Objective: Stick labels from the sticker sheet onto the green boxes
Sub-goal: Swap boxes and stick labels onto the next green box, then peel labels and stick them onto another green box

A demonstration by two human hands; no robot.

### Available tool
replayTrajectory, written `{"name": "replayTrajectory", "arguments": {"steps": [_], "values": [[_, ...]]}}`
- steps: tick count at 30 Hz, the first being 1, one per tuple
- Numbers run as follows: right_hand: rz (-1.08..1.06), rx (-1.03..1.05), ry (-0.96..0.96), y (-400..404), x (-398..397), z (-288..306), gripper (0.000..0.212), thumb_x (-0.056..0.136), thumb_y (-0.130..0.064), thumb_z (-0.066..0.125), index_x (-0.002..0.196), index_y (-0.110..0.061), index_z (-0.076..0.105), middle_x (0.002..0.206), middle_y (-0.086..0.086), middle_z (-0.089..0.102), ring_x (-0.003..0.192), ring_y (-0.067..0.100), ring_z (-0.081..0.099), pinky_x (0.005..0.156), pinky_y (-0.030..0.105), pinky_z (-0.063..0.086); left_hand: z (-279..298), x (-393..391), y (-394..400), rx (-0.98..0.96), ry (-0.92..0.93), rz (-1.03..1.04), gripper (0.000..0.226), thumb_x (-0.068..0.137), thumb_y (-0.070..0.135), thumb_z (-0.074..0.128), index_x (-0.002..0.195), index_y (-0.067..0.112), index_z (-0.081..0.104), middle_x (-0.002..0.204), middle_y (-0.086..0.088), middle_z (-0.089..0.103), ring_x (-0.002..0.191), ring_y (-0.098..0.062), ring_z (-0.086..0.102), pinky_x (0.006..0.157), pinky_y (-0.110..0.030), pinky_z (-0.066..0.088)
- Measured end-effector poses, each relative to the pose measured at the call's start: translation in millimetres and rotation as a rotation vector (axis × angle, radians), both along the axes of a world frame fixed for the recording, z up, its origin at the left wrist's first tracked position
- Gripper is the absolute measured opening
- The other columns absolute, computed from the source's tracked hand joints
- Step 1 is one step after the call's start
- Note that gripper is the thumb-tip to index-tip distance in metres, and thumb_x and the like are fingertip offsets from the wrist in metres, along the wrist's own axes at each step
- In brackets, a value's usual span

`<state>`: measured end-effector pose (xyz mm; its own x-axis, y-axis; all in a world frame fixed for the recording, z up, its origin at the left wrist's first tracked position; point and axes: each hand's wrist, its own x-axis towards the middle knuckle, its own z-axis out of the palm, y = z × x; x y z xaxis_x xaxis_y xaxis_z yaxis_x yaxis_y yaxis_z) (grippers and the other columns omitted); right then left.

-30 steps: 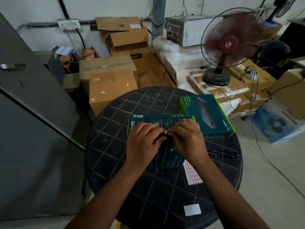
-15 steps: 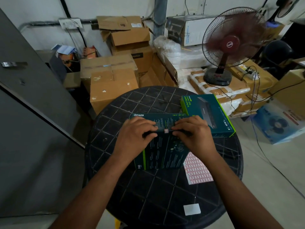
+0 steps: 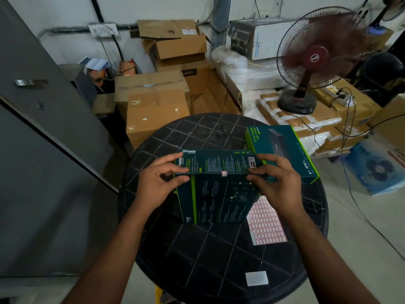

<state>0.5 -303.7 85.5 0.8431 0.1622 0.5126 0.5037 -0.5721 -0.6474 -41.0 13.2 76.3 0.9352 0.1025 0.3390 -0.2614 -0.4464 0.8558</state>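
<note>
A: Largest item?
B: Round black desk (image 3: 197,260) with a grid top.

A: On it?
B: Green box (image 3: 219,194), printed "Omada" and "AC1350"; its small print is too fine to read. The left hand (image 3: 157,183) and right hand (image 3: 278,185) each hold an end in a curled-finger grip.

A: Behind it?
B: Second green box (image 3: 282,148), reading "10-Port Gigabit PoE+ Switch", near corner hidden by the right hand.

A: The labels?
B: Sticker sheet (image 3: 266,224) lies on the desk beside the held box, partly tucked under it. One small label (image 3: 224,173) sits on the box's upper edge; writing illegible.
</note>
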Motion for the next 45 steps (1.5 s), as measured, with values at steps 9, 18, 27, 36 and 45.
{"name": "replayTrajectory", "arguments": {"steps": [9, 18, 27, 36, 45], "values": [[0.017, 0.138, 0.087, -13, 0, -4, 0.02, 0.074, -0.013, 0.085, 0.093, -0.018, 0.08, 0.128, 0.002, 0.065, 0.114, 0.007, 0.064, 0.084, 0.023, 0.058, -7, -3, -1, -0.293, 0.058, -0.059, 0.022, 0.077, -0.005, 0.076, 0.092, 0.011, 0.076, 0.13, 0.005, 0.067, 0.118, -0.014, 0.066, 0.095, -0.028, 0.055], [0.096, 0.289, 0.222, -23, 4, -1, 0.014, 0.076, -0.011, 0.081, 0.089, -0.018, 0.078, 0.12, 0.002, 0.069, 0.113, 0.009, 0.066, 0.084, 0.017, 0.057, -5, 0, 8, -0.311, 0.109, -0.128, 0.016, 0.08, 0.01, 0.072, 0.096, 0.013, 0.077, 0.133, 0.008, 0.065, 0.128, -0.013, 0.059, 0.098, -0.025, 0.052], [0.131, 0.417, 0.301, -29, 8, -16, 0.011, 0.079, -0.009, 0.076, 0.09, -0.01, 0.076, 0.12, -0.004, 0.073, 0.119, 0.014, 0.067, 0.098, 0.028, 0.055, -6, -1, 2, -0.419, 0.114, -0.11, 0.023, 0.083, 0.008, 0.069, 0.087, 0.028, 0.079, 0.133, 0.008, 0.066, 0.128, -0.015, 0.058, 0.096, -0.026, 0.053], [0.13, 0.519, 0.558, -30, -3, -30, 0.058, 0.084, -0.005, 0.076, 0.134, -0.026, 0.056, 0.123, -0.004, 0.063, 0.103, 0.007, 0.066, 0.085, 0.022, 0.056, -18, -13, -6, -0.465, 0.186, 0.045, 0.04, 0.089, 0.016, 0.073, 0.127, 0.028, 0.064, 0.133, 0.013, 0.062, 0.125, -0.006, 0.058, 0.099, -0.028, 0.053], [0.149, 0.632, 1.218, -14, -11, -27, 0.074, 0.086, -0.079, 0.018, 0.147, -0.04, 0.032, 0.129, 0.006, 0.053, 0.103, 0.045, 0.07, 0.078, 0.048, 0.062, -17, -26, -26, -0.681, 0.774, 0.001, 0.035, 0.105, 0.046, 0.035, 0.138, 0.038, 0.045, 0.136, 0.0, 0.05, 0.12, -0.029, 0.053, 0.108, -0.057, 0.043]]}}
